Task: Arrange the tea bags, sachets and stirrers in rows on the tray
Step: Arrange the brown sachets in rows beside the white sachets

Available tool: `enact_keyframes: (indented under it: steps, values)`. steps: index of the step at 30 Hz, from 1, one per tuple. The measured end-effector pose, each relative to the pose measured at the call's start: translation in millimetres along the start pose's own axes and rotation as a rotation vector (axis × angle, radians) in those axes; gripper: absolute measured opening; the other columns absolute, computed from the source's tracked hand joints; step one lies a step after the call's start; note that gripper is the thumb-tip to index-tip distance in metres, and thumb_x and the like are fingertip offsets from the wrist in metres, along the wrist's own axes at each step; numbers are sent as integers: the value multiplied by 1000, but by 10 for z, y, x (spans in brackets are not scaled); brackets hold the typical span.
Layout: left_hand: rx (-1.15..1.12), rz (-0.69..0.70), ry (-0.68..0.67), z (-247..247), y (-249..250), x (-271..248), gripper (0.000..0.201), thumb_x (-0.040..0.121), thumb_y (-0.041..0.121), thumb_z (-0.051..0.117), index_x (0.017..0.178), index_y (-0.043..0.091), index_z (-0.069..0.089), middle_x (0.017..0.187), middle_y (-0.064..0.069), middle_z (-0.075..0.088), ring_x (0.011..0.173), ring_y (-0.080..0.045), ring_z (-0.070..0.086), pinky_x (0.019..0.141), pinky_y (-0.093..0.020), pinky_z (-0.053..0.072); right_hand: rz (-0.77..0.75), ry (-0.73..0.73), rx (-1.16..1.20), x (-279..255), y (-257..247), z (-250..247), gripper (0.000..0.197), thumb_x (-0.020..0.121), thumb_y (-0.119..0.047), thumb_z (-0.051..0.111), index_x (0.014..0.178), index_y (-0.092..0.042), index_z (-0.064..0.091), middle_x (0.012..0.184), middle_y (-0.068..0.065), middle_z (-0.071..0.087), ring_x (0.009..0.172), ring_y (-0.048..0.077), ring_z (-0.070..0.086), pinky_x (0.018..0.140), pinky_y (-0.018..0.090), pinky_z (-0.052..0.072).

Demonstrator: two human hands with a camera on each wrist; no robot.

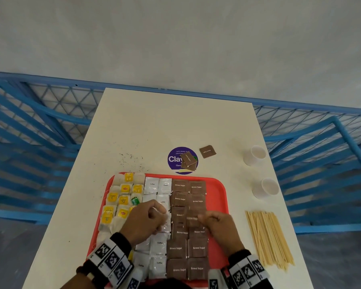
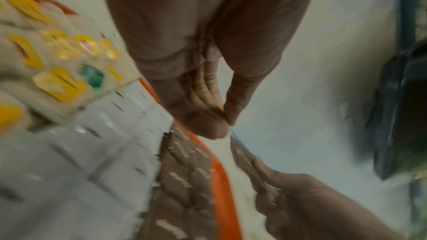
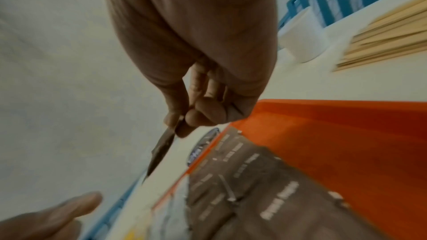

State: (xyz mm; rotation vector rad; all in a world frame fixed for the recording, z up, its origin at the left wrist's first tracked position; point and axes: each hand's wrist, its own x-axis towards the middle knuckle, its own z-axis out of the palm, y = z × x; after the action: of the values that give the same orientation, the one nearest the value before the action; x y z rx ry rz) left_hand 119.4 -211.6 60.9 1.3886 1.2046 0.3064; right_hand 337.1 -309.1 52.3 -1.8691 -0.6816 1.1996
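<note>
Brown sugar sachet held over the red tray [image 1: 219, 190]

The right hand [image 1: 221, 228] pinches a brown sugar sachet [image 3: 161, 150] between thumb and fingertips above the brown rows; the left hand [image 1: 144, 222] hovers loosely curled, holding nothing. Stirrers [image 1: 269, 238] lie on the table [image 1: 154, 126].

the head view looks steeply down from above the near edge of the table [image 1: 175, 126], taking in the whole red tray [image 1: 218, 197]. the 2 wrist views sit close behind each hand, low over the tray, blurred. all 3 share the tray's brown sachet rows [image 1: 188, 226].
</note>
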Motion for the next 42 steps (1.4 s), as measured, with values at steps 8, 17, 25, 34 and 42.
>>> enact_keyframes:
  steps: [8, 17, 25, 34, 42]
  values:
    - [536, 200, -187, 149, -317, 35, 13, 92, 23, 62, 93, 27, 74, 87, 16, 66, 79, 3, 60, 78, -21, 51, 148, -66, -158, 70, 353, 306, 22, 80, -9, 78, 63, -13, 65, 53, -4, 63, 44, 5, 52, 44, 16, 40]
    - [830, 211, -382, 330, -173, -77, 48, 96, 14, 40, 131, 40, 58, 151, 17, 43, 138, -14, 40, 111, -35, 36, 54, 117, -472, 49, 306, 368, 35, 72, -33, 81, 59, -20, 52, 58, -5, 60, 54, 3, 52, 51, 15, 40]
    - [917, 195, -424, 390, -175, -88, 46, 92, 15, 44, 131, 36, 52, 135, 6, 56, 123, -24, 54, 98, -40, 47, 45, 14, -543, 16, 235, 342, 32, 72, -31, 80, 64, -20, 51, 59, -5, 59, 54, 2, 50, 51, 15, 41]
    - [784, 340, -99, -170, 537, 565, 26, 94, 47, 59, 76, 29, 61, 66, 15, 59, 60, 1, 50, 64, -24, 45, -135, -11, -251, 332, -620, -122, 33, 90, -30, 69, 63, -13, 65, 49, -5, 61, 40, -3, 49, 49, 14, 40]
    - [1098, 199, -150, -92, 834, 1439, 30, 95, 46, 56, 82, 18, 60, 87, -1, 64, 81, -22, 60, 76, -34, 52, -52, -58, -603, 1526, -915, -500, 24, 85, -28, 73, 68, -14, 64, 67, 4, 71, 50, 10, 59, 52, 18, 45]
